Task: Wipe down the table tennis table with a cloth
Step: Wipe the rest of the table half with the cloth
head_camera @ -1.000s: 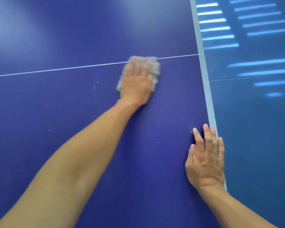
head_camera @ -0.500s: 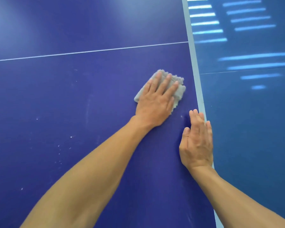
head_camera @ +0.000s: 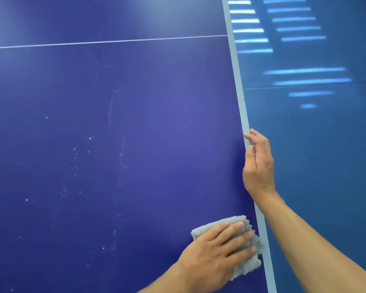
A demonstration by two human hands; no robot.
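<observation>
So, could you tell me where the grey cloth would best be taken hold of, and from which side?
Probably the cloth's free far-left corner, pinched from above on the table's inner side. The cloth lies flat and the left hand presses its middle, so only the rim is bare. Its right side sits tight against the pale edge strip.

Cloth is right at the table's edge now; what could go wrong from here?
1. The cloth under the left hand reaches the pale edge strip; another push rightward may sweep it off the table.
2. White specks lie left of it and could get missed.
</observation>
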